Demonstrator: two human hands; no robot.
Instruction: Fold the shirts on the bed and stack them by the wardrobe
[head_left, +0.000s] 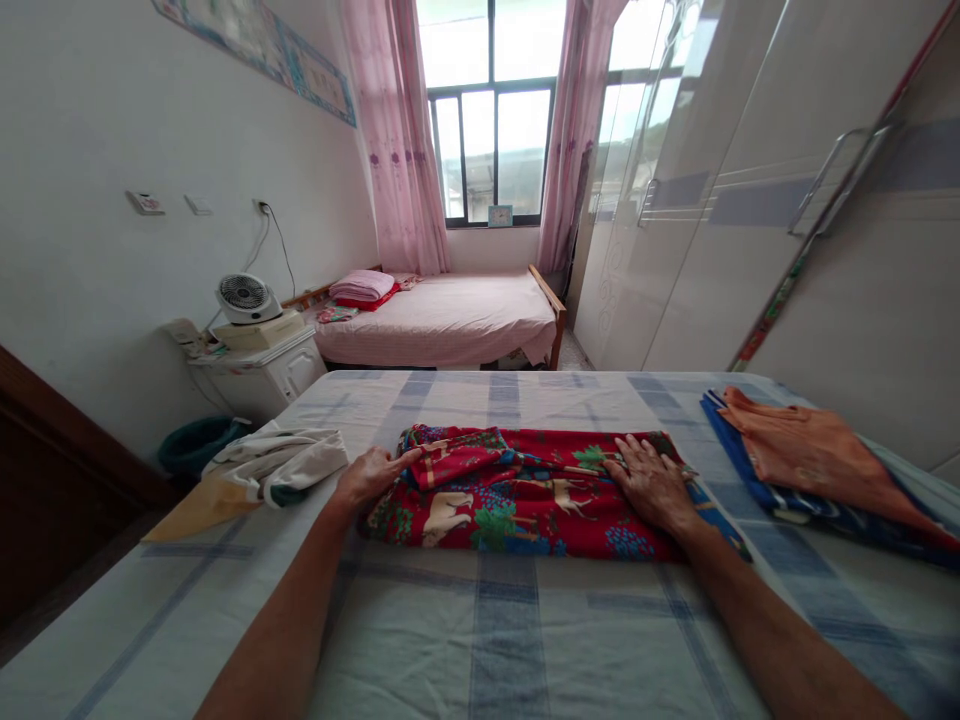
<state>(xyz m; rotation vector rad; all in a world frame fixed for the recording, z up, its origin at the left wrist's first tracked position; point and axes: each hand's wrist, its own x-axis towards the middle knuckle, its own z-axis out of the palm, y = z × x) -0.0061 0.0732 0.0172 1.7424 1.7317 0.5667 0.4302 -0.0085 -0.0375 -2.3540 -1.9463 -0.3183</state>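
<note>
A red printed garment (517,505) with animals and trees on it lies folded into a long strip across the bed in front of me. At its left end, my left hand (371,475) has its fingers closed at the cloth's edge, the index finger stretched along the top. My right hand (652,480) rests flat on the right part, palm down with fingers spread. A narrower folded piece of the same cloth lies over the upper left. Some blue fabric shows beyond the garment's right end, by my right wrist.
Underneath is a bed with a blue-striped pale sheet (420,640). A crumpled white and yellow garment (277,465) lies left; folded orange and blue clothes (817,450) lie right. Beyond stand a pink bed (465,310), a cabinet (289,370) with a fan (247,297), and wardrobes (697,220).
</note>
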